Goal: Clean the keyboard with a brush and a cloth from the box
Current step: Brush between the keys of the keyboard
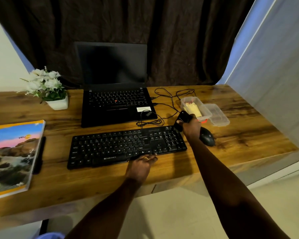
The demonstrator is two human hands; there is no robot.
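Note:
A black keyboard point(126, 145) lies on the wooden desk point(240, 121) in front of me. My left hand point(141, 163) rests at its front edge, fingers touching the keys below the arrow block. My right hand point(191, 125) hovers over the keyboard's far right corner, closed around a black brush point(182, 119). Just behind that hand stands an open clear plastic box point(195, 106) with a yellowish cloth point(194, 109) inside. Its clear lid point(217, 114) lies beside it on the right.
A black laptop point(116, 94) stands open behind the keyboard, with black cables point(169, 99) looping to its right. A black mouse point(207, 136) sits right of the keyboard. A white flower pot point(58, 103) is at the back left, a notebook point(14, 156) at the left.

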